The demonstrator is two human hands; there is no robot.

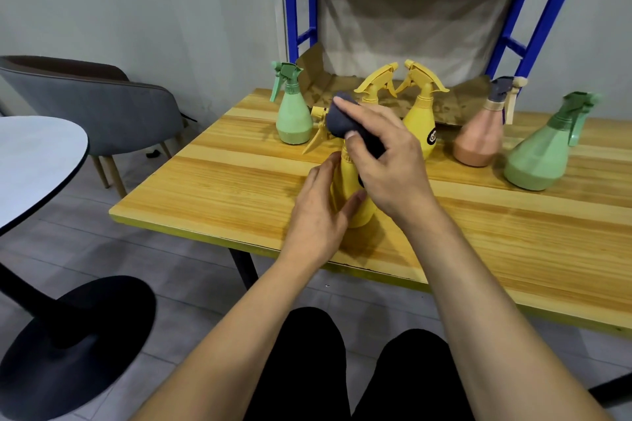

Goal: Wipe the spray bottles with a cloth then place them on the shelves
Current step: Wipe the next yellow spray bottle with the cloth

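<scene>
Grips a yellow bottle (349, 181) low on its body with the left hand (318, 212), fingers curled round the far side, thumb on the near side. Stands upright near the desk's (222, 188) front edge, towards the left corner, trigger pointing left. Presses a dark cloth (338, 120) over the bottle's spray head with the right hand (386, 167), fingers and thumb pinching the cloth. Along the back edge, from the left: a green bottle (293, 120), a yellow pair (424, 113) nozzle to nozzle, a brown bottle (478, 137), a big green bottle (540, 157) by the right edge. Cardboard (455, 106) behind the pair. Behind the desk, a blue rack (290, 10). Left of the desk, a grey chair (102, 102) and a round table (34, 161).
</scene>
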